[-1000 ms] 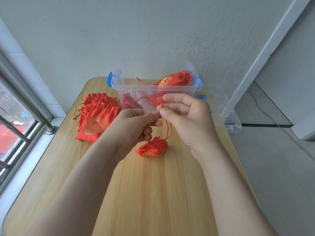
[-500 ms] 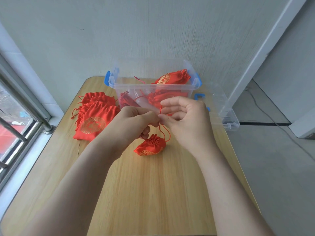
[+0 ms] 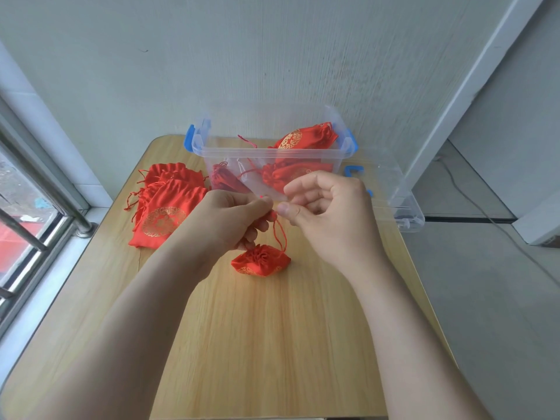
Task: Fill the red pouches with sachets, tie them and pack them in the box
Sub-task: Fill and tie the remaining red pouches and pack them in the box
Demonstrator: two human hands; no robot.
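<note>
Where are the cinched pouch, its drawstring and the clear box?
cinched pouch (image 3: 261, 259), head view, gathered top.
drawstring (image 3: 275, 231), head view, strand above the pouch.
clear box (image 3: 230, 152), head view, front rim.

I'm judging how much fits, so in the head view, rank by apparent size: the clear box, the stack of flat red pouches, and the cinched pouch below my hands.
1. clear box, largest.
2. stack of flat red pouches.
3. cinched pouch, smallest although nearest the camera.

wooden table (image 3: 272, 344); steel window rail (image 3: 45, 181); grey wall (image 3: 272, 56)
</note>
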